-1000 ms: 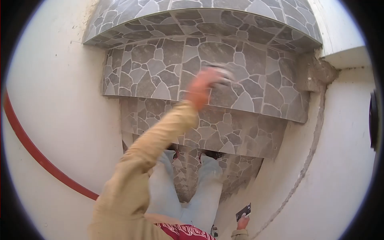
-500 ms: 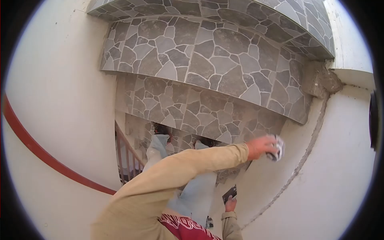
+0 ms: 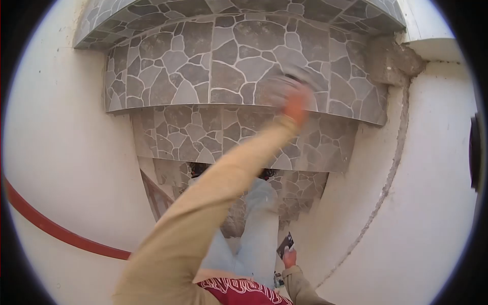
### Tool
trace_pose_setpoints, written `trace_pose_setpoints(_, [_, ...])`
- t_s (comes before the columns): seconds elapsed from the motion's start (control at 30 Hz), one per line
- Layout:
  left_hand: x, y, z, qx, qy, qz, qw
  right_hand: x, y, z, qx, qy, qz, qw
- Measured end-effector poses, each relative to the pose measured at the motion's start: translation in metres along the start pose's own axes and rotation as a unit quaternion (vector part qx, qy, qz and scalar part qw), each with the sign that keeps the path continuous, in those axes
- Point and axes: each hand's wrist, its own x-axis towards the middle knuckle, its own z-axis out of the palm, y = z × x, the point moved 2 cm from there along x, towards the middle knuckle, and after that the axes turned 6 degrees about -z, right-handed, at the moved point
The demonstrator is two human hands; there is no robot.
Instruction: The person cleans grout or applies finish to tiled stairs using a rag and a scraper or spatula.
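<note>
My left hand (image 3: 296,101) is stretched out forward and smeared by motion. It grips a crumpled white-and-grey cloth (image 3: 291,80), also blurred, which overlaps the stone-patterned step (image 3: 173,76) in this view. Low on the right, my right hand (image 3: 289,258) is closed around a dark, flat, rectangular plate (image 3: 284,245) held near the white wall. The plate's exact kind is too small to make out. Pale joint lines run between grey, irregular stone shapes on the step.
Another patterned step (image 3: 185,133) lies lower, near my feet. A red handrail (image 3: 66,231) curves along the left wall. On the right wall (image 3: 437,168) runs a rough cement seam (image 3: 390,178), below a patch of bare mortar (image 3: 389,63) at the step's corner.
My left hand has swung from beside the right wall up and leftward over the step, carrying the cloth. My right hand keeps the plate, nearly in place. The view has shifted slightly.
</note>
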Motion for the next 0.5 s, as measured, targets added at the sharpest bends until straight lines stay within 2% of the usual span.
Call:
trace_pose_setpoints(0.03, [-0.037,0.073,0.001,-0.274,-0.138,0.041,0.951,0.014,-0.011,0.005,0.038,-0.034,-0.014,0.999])
trace_pose_setpoints(0.07, [-0.056,0.142,-0.034,-0.420,-0.215,0.262,0.842,0.023,-0.028,0.001,0.035,-0.031,-0.023,0.999])
trace_pose_setpoints(0.1, [-0.064,0.184,-0.073,-0.375,-0.357,0.269,0.812,0.028,-0.045,-0.011,0.011,0.001,-0.035,0.999])
trace_pose_setpoints(0.17, [-0.094,0.191,-0.126,-0.529,-0.163,0.220,0.803,0.034,-0.075,-0.033,-0.010,0.026,-0.052,0.998])
trace_pose_setpoints(0.23, [-0.096,0.132,-0.180,-0.556,0.036,0.191,0.808,0.042,-0.095,-0.047,0.145,0.112,-0.096,0.978])
trace_pose_setpoints(0.27, [-0.084,0.083,-0.206,-0.644,0.022,0.132,0.753,0.048,-0.089,-0.049,0.156,0.109,-0.094,0.977])
trace_pose_setpoints(0.3, [-0.083,0.022,-0.221,-0.720,-0.110,-0.102,0.678,0.055,-0.075,-0.052,0.155,0.101,-0.068,0.980])
trace_pose_setpoints(0.33, [-0.082,-0.036,-0.255,-0.657,0.057,0.000,0.751,0.062,-0.063,-0.054,0.152,0.093,-0.043,0.983])
trace_pose_setpoints(0.37, [-0.074,-0.101,-0.281,-0.333,0.191,-0.064,0.921,0.063,-0.056,-0.054,0.151,0.080,-0.016,0.985])
trace_pose_setpoints(0.43, [-0.058,-0.205,-0.317,-0.234,0.311,-0.139,0.910,0.064,-0.011,-0.040,0.134,0.074,-0.012,0.988])
trace_pose_setpoints(0.47, [-0.051,-0.272,-0.308,-0.286,0.328,-0.198,0.878,0.064,0.005,-0.036,0.109,0.075,-0.015,0.991])
trace_pose_setpoints(0.5, [-0.043,-0.319,-0.302,-0.225,0.312,-0.287,0.877,0.055,0.006,-0.036,0.110,0.079,-0.012,0.991])
